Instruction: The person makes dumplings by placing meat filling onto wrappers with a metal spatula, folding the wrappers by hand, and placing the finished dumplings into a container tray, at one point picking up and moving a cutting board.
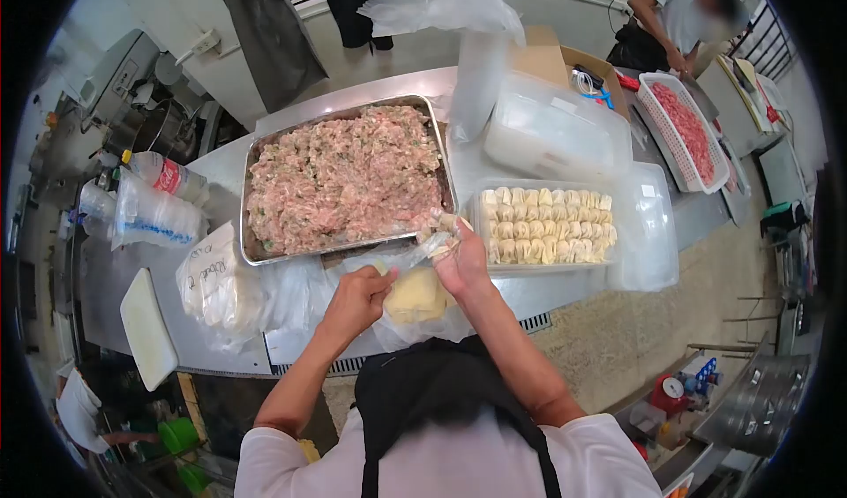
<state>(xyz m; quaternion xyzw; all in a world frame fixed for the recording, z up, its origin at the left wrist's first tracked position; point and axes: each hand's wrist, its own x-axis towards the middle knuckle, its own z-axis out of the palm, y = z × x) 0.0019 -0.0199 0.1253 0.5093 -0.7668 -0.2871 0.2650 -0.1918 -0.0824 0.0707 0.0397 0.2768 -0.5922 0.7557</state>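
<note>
A large metal tray [447, 158] is heaped with ground meat mixture [344, 176]. Just off its lower right corner, my right hand [460, 264] holds a wrapper with some filling [444, 232] in its curled fingers. My left hand [362, 297] is closed on the handle of a flat spreading tool [413, 257], whose far end reaches the wrapper. Below and between both hands lies a stack of yellowish wrappers [416, 297] on plastic. To the right, a clear plastic box [547, 269] holds rows of folded dumplings [549, 224].
Clear containers [558, 127] and a lid [648, 233] stand right of the tray. Bagged wrappers [221, 291], a white cutting board [148, 330] and a bottle [166, 173] are at left. A person [675, 22] works beyond a basket of meat [684, 136]; another person [84, 414] is lower left.
</note>
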